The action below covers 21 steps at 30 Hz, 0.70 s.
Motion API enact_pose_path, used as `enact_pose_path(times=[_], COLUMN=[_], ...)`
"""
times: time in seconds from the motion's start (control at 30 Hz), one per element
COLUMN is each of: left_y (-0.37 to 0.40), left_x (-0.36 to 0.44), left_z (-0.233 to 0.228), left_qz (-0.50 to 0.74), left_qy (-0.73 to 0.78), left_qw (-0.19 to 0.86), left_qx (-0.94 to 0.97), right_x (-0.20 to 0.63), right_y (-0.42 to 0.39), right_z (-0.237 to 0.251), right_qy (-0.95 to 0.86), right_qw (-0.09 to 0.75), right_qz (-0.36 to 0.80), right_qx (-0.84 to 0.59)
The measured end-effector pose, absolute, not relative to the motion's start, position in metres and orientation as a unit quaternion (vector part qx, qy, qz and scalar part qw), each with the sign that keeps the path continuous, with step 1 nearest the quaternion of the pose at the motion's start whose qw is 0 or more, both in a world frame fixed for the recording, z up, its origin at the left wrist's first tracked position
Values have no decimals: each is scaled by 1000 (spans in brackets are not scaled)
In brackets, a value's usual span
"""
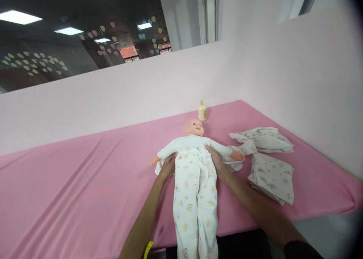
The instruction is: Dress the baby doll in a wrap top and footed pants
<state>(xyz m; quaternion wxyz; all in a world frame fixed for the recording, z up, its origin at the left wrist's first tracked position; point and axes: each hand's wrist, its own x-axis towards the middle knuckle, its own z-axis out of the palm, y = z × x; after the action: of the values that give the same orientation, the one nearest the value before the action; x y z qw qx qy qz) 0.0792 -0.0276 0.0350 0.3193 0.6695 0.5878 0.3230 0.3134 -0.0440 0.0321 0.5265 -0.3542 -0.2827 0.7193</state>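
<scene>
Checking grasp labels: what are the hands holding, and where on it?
Both hands, left hand and right hand, are at the waistband of the printed trousers on the doll, one per side; a closed grip cannot be told.
</scene>
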Motion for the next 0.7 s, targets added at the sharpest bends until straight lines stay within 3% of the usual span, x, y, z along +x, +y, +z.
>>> enact_pose_path(times=[0.07, 0.2, 0.27, 0.43, 0.7], left_y=[-31, -30, -26, -17, -17], left_x=[66, 48, 45, 49, 26], left_z=[27, 10, 7, 10, 22], left_qz=[317, 262, 215, 201, 270], left_qy=[585, 703, 773, 793, 755], left_qw=[297, 75, 29, 52, 214], left_qx=[685, 657, 596, 573, 559], right_x=[316, 321, 322, 320, 325], right_y=[-44, -47, -49, -52, -50], right_z=[33, 37, 39, 45, 43], right_qy=[-281, -271, -244, -199, -196], right_qw=[539, 543, 554, 569, 582], right_qz=[710, 720, 733, 751, 736], right_qx=[-355, -337, -310, -268, -286])
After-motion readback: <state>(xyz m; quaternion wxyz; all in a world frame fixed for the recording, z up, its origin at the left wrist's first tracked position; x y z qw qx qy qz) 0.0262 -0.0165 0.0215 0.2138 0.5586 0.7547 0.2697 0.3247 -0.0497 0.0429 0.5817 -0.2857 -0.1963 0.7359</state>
